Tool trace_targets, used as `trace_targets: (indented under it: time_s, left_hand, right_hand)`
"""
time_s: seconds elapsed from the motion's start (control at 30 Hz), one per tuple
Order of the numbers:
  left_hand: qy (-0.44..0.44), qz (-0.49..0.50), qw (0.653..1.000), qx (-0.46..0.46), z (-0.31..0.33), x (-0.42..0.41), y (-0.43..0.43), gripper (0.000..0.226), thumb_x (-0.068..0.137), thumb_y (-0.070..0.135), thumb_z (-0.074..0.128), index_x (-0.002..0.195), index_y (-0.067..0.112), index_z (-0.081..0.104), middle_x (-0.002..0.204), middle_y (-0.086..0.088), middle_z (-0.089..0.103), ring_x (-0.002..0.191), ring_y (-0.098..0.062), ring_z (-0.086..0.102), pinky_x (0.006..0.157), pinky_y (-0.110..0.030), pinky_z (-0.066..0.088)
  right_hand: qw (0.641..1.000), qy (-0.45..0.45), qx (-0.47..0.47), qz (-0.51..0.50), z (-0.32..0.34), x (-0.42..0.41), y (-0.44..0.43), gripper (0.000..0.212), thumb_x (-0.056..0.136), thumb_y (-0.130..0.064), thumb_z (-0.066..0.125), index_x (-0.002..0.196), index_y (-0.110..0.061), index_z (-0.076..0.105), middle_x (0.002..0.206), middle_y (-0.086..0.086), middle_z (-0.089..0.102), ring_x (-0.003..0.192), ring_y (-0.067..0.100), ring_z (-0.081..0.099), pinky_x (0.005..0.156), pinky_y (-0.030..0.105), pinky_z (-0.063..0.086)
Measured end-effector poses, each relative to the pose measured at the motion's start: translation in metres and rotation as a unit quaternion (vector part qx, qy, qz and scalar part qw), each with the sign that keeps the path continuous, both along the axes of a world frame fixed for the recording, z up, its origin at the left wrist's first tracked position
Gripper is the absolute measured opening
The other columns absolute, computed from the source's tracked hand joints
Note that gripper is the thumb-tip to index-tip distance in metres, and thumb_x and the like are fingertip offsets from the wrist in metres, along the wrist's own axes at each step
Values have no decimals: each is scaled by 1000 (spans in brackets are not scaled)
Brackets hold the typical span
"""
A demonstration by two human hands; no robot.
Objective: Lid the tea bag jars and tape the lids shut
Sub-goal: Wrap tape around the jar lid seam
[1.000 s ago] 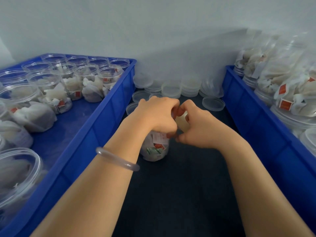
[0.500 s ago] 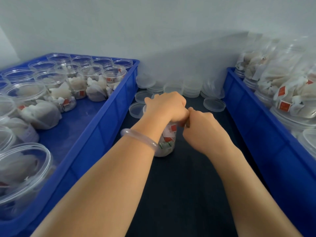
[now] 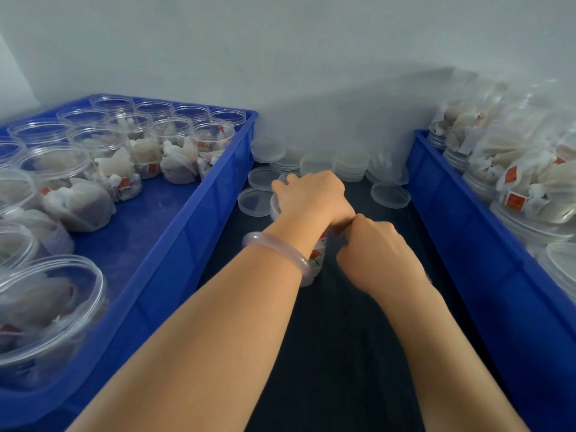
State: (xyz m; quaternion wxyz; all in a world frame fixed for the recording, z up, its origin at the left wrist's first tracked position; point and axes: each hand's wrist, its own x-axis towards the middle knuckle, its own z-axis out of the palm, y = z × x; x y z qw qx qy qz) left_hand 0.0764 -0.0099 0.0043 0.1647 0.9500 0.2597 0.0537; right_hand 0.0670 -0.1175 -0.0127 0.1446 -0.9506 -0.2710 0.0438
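Left crate point(image 3: 199, 232) holds open jars; on the dark counter point(image 3: 343, 338) between the crates, the jar point(image 3: 317, 263) stands upright, long axis vertical, mouth upward; left hand point(image 3: 311, 194) grips its top, fingers curled round the rim; right hand point(image 3: 374, 254) touches the left hand, fingers curled, grasp undeterminable; right crate point(image 3: 467, 244) holds filled jars.

Jar point(image 3: 318, 260) stands between left crate point(image 3: 187, 232) and right crate point(image 3: 467, 244), lids point(image 3: 352, 165) behind it.

Packing workstation, blue crates point(image 3: 199, 213) of tea-bag jars point(image 3: 174, 157), stacked lids point(image 3: 352, 165)
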Motion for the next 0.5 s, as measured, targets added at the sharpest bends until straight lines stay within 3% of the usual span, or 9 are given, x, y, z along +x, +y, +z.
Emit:
trace_targets:
  time_s: [0.17,0.3,0.43,0.5]
  left_hand:
    - [11,6,1000,-3,3,5,-2,28,73,33,71,100,26,64,108,-7,57,120,-35,40,95,-49,26]
    - [2,20,1000,-13,3,8,-3,26,70,26,67,95,21,64,102,-7,56,116,-35,41,91,-48,27]
    - [-42,86,995,-24,8,13,10,19,72,22,68,87,16,57,102,-9,57,114,-36,42,88,-46,28]
    - [-5,66,998,-9,6,18,15,20,72,22,71,88,17,60,98,-9,55,114,-36,43,86,-46,28]
  right_hand:
    - [1000,-6,-11,-4,-1,-1,-1,36,94,-15,47,129,-6,44,107,13,57,80,21,52,50,23,34]
    - [1000,8,-14,-22,3,0,0,40,94,-14,49,132,-6,41,113,14,57,85,22,51,61,28,40]
    - [997,66,-18,38,-15,-25,-4,17,86,-15,45,104,-14,46,97,8,57,77,20,53,55,28,40]
    - [996,63,-45,34,-29,-13,1,34,89,-15,46,122,-9,43,107,10,59,81,21,55,52,26,37]
